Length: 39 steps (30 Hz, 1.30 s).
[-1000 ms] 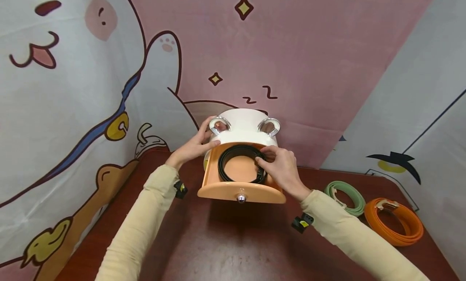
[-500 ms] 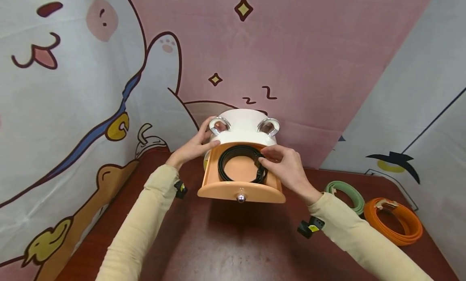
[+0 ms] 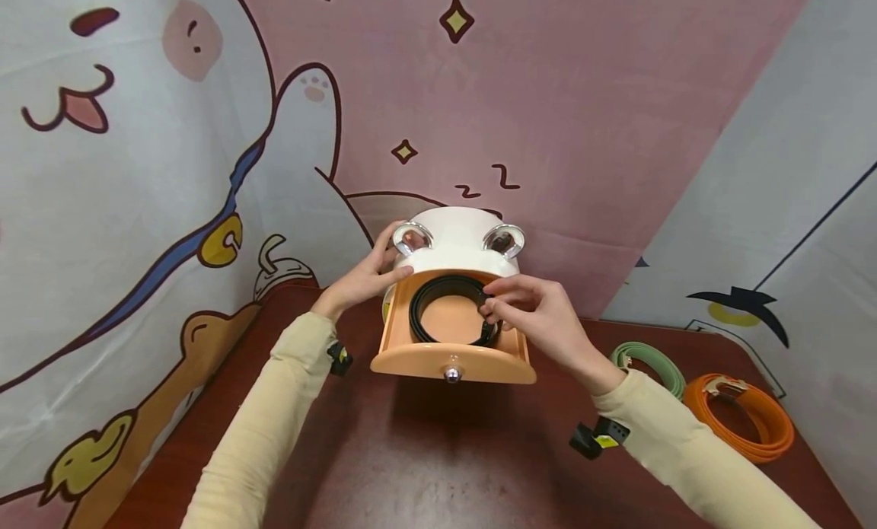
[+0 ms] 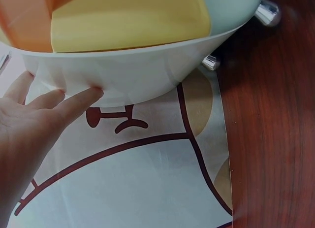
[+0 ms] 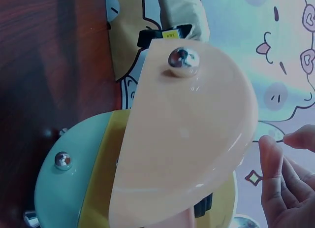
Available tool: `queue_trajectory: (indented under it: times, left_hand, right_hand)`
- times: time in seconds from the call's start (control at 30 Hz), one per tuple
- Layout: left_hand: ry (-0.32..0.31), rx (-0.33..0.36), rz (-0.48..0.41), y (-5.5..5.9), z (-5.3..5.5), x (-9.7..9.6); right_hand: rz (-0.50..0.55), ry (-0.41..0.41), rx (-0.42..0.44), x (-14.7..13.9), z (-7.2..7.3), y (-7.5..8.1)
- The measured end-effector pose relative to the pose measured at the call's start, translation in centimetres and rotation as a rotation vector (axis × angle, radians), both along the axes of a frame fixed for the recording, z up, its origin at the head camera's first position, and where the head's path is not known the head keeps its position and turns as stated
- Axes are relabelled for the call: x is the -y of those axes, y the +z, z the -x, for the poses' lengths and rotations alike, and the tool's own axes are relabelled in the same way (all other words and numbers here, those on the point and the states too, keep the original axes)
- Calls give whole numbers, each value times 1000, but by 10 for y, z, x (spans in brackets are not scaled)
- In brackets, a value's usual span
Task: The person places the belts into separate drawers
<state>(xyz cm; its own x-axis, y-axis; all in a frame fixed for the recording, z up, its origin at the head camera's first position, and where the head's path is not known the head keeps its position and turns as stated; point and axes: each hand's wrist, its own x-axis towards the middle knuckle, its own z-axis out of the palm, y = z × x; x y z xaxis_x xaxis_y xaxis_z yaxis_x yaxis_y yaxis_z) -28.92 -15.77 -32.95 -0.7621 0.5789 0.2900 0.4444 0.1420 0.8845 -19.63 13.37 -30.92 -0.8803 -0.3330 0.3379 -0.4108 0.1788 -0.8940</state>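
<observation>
Right hand [image 3: 544, 316] has eased rightward over the drawer [image 3: 411, 360], pinch empty; left hand [image 3: 363, 278] lies ungripping against its case [image 3: 459, 243]. Catching the belt [image 3: 448, 285] might drag it askew.

A creased, printed backdrop [image 3: 582, 118] rises behind a glossy reddish-brown worktop [image 3: 342, 468]. Its pink middle carries small yellow stars [image 3: 457, 20]; a large white cartoon animal [image 3: 137, 179] fills the left, and a pale panel [image 3: 802, 156] covers the right. Soft light gleams on the worktop's near part.
</observation>
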Motion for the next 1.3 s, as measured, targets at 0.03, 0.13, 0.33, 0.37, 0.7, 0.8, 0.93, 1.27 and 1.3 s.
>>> queue_trajectory:
  times: [0.03,0.13,0.33,0.37,0.7,0.8,0.93,1.27,1.3]
  left_hand:
    - [1,-5,-2,0,0,0]
    - [5,-15,-5,0,1,1]
    - [12,-11,-4,-1,0,2]
    - [13,-12,-4,-1,0,2]
    - [13,-7,9,0,-1,1]
    - [12,-12,9,1,-2,1]
    - [2,-14,0,1,-1,1]
    - [30,-24,17,-22,20,6]
    - [28,-24,14,-22,20,6]
  right_hand:
    - [0,5,-2,0,-2,1]
    - [5,26,3,1,-7,3]
    - [-22,76,11,2,-20,5]
    - [-32,79,11,2,-22,4]
    - [-70,124,-15,3,-35,-5]
    - [-92,123,-30,4,-39,-7]
    - [-108,137,-23,6,-44,-10]
    - [-115,200,-8,6,-48,-21]
    - [-114,207,-5,6,-48,-22]
